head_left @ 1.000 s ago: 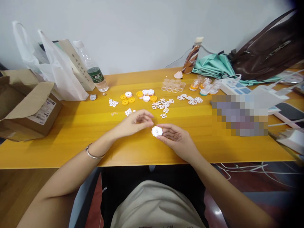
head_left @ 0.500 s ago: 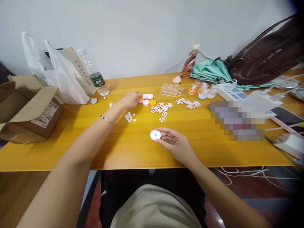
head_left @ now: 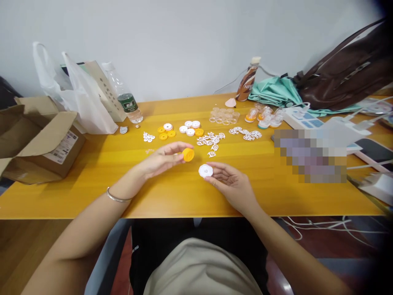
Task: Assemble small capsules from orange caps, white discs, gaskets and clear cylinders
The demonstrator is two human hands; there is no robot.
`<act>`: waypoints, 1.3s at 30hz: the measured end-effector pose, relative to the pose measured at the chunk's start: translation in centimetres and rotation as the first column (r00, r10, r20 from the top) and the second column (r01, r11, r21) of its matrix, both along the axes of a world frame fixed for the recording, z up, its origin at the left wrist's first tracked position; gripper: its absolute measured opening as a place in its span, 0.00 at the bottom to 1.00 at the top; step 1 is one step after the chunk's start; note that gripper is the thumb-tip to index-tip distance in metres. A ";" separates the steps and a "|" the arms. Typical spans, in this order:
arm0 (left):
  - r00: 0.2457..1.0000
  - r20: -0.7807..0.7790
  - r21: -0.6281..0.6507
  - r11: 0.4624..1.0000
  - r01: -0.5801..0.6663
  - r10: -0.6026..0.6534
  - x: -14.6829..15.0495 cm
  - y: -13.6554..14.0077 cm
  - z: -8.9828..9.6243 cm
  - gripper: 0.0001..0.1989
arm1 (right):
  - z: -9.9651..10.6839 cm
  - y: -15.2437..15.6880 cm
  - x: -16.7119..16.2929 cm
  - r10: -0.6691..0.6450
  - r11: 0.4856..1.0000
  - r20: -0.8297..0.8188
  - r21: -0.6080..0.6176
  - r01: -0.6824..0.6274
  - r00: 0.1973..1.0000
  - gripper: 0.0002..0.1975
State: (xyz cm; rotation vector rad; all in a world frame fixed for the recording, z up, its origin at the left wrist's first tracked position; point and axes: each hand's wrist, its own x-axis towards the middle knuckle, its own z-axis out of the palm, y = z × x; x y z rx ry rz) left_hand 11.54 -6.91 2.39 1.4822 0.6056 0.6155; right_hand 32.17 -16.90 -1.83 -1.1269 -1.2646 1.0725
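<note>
Between the thumb and fingers of my left hand (head_left: 161, 159) is a round orange plastic cap (head_left: 188, 154). My right hand (head_left: 235, 185) pinches a white scalloped disc (head_left: 205, 170) by its right edge. The two parts are close together above the table but do not touch. Beyond my hands lie orange rings (head_left: 163, 136), white and orange round caps (head_left: 190, 132), and a cluster of white openwork pieces (head_left: 210, 140). More white openwork pieces (head_left: 245, 133) lie to the right. Small white parts (head_left: 149, 137) sit behind my left hand.
Clear cups (head_left: 224, 115) and assembled clear-topped pieces (head_left: 265, 116) stand at the back. A water bottle (head_left: 127, 102), a cardboard box (head_left: 58, 147) and white bags (head_left: 89, 106) are on the left. A coffee bottle (head_left: 248, 80), power strip (head_left: 302, 119) and brown bag (head_left: 344, 69) are on the right.
My left hand has come back from the round caps towards me, bringing an orange cap near the white disc. My right hand stays almost in place, still holding the disc.
</note>
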 end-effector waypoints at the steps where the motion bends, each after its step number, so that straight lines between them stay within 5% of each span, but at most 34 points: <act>1: 1.000 0.002 -0.034 0.999 0.022 -0.022 -0.1 -0.6 -0.3 0.17 | 0.0 0.0 0.0 -0.007 1.000 0.008 0.009 0.007 1.000 0.18; 14: 0.999 -0.037 0.055 0.998 0.037 -0.035 1.2 -2.0 -0.3 0.13 | -0.5 -0.2 0.1 -0.048 0.991 0.149 0.128 0.029 0.988 0.16; 23: 1.000 -0.017 -0.142 0.990 -0.024 0.022 1.5 -2.0 -1.1 0.17 | -0.6 -0.2 0.1 -0.068 0.986 0.222 0.165 0.031 0.973 0.16; 31: 0.994 -0.111 0.045 0.999 0.029 -0.024 1.7 -2.3 -1.0 0.18 | -0.7 -0.1 0.1 -0.081 0.977 0.231 0.212 0.031 0.969 0.15; 39: 0.974 -0.200 0.310 0.950 -0.040 0.106 2.5 -4.1 -1.1 0.18 | -0.7 -0.3 0.1 -0.066 0.973 0.262 0.231 0.004 0.963 0.14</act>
